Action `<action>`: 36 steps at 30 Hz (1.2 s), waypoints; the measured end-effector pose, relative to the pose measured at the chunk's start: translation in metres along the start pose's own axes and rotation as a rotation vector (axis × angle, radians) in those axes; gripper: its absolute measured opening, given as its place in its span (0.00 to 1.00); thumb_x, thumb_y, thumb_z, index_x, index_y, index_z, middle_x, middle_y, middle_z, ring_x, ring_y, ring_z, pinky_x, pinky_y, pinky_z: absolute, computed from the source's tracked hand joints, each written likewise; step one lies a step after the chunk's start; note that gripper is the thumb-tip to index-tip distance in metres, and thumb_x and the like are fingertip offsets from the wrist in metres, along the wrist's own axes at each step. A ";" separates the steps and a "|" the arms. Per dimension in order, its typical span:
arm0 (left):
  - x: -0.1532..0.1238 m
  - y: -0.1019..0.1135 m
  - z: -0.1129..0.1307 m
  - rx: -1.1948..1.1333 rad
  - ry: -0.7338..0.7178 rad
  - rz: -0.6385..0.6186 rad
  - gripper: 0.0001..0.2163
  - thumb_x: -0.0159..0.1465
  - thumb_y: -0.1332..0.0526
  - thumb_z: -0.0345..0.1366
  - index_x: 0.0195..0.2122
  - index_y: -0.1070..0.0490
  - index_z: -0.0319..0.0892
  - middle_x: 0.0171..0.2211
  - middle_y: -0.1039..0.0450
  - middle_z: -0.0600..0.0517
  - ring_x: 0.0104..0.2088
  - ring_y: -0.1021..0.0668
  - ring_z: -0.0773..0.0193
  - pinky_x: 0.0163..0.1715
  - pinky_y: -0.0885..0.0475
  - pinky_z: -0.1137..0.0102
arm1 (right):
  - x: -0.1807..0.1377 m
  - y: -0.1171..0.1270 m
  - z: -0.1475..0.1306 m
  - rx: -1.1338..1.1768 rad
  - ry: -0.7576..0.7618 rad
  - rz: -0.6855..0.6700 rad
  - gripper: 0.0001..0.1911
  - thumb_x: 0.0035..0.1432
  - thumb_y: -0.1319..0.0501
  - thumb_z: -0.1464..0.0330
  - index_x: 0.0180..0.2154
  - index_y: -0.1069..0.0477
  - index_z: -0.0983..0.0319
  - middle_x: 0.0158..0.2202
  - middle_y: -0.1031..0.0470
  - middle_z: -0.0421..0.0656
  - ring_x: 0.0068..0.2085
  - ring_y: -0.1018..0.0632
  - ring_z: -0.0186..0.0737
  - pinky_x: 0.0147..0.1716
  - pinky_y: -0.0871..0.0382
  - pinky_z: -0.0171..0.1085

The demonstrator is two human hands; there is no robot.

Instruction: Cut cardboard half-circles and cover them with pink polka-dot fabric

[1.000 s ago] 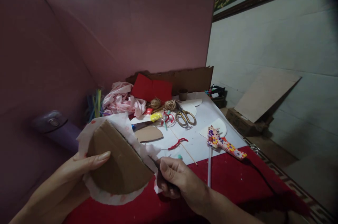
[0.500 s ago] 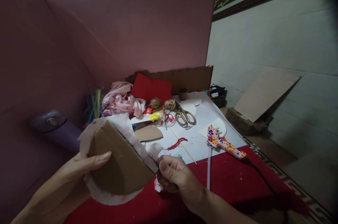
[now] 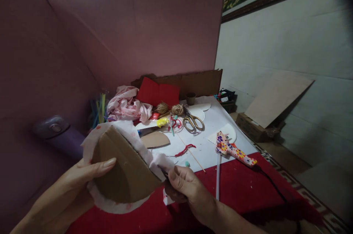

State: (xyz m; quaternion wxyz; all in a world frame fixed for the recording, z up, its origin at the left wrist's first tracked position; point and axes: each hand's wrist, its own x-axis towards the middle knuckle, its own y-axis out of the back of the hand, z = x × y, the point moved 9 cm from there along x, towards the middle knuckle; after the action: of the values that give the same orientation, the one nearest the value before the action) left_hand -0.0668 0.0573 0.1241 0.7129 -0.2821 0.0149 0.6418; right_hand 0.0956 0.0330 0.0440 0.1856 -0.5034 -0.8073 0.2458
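Observation:
My left hand (image 3: pixel 92 171) grips a half-round piece of brown cardboard (image 3: pixel 121 167), thumb on its face and fingers behind. White cloth with faint red marks (image 3: pixel 106 129) backs the cardboard and sticks out around its edge. At the cardboard's right corner, my right hand (image 3: pixel 183 184) is closed on what look like small scissors. Only a dark bit of the scissors (image 3: pixel 163 172) shows, against the cloth margin; their handles are hidden in the fingers. A loose scrap of the same cloth (image 3: pixel 167 198) hangs below my right hand.
Gold-handled scissors (image 3: pixel 193 123), twine balls (image 3: pixel 177 109), a cardboard piece (image 3: pixel 155 139) and a wooden stick (image 3: pixel 197 159) lie on white paper. A flowered glue gun (image 3: pixel 234 151) rests at right, its cord trailing off. Crumpled pink cloth (image 3: pixel 125 103) and a purple bottle (image 3: pixel 64 134) are at left.
My right hand has shifted slightly right and down at the cardboard's corner, and the cloth margin there has moved. The left hand and cardboard are almost still.

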 end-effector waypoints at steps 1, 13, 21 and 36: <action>0.000 0.004 0.002 0.027 -0.018 0.031 0.25 0.51 0.33 0.22 0.48 0.26 0.53 0.26 0.18 0.55 0.33 0.17 0.55 0.39 0.23 0.67 | -0.001 0.000 0.001 -0.014 -0.011 -0.009 0.26 0.51 0.39 0.47 0.28 0.33 0.66 0.16 0.45 0.31 0.18 0.49 0.25 0.18 0.61 0.32; -0.003 -0.003 0.002 0.106 -0.044 0.055 0.31 0.49 0.30 0.28 0.55 0.32 0.50 0.41 0.20 0.48 0.41 0.20 0.47 0.41 0.24 0.63 | 0.002 0.004 0.001 -0.075 -0.027 0.023 0.27 0.49 0.39 0.45 0.27 0.36 0.64 0.16 0.43 0.32 0.17 0.47 0.25 0.17 0.60 0.32; 0.000 -0.004 0.001 0.097 -0.038 0.024 0.24 0.50 0.31 0.27 0.50 0.26 0.50 0.37 0.19 0.48 0.35 0.18 0.48 0.41 0.24 0.58 | -0.005 0.007 0.003 -0.061 -0.030 0.023 0.27 0.51 0.39 0.45 0.29 0.33 0.65 0.17 0.42 0.33 0.17 0.47 0.24 0.17 0.60 0.31; 0.002 -0.005 0.000 0.105 -0.031 0.003 0.17 0.50 0.31 0.27 0.42 0.22 0.45 0.35 0.18 0.47 0.35 0.18 0.51 0.39 0.23 0.62 | -0.005 0.013 0.004 -0.115 -0.063 0.114 0.28 0.50 0.41 0.44 0.22 0.40 0.63 0.15 0.39 0.34 0.14 0.46 0.23 0.14 0.61 0.30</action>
State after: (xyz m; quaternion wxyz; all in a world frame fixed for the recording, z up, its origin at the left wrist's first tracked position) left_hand -0.0619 0.0589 0.1247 0.7261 -0.2344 0.0381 0.6453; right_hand 0.1054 0.0325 0.0329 0.1167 -0.5506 -0.7954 0.2250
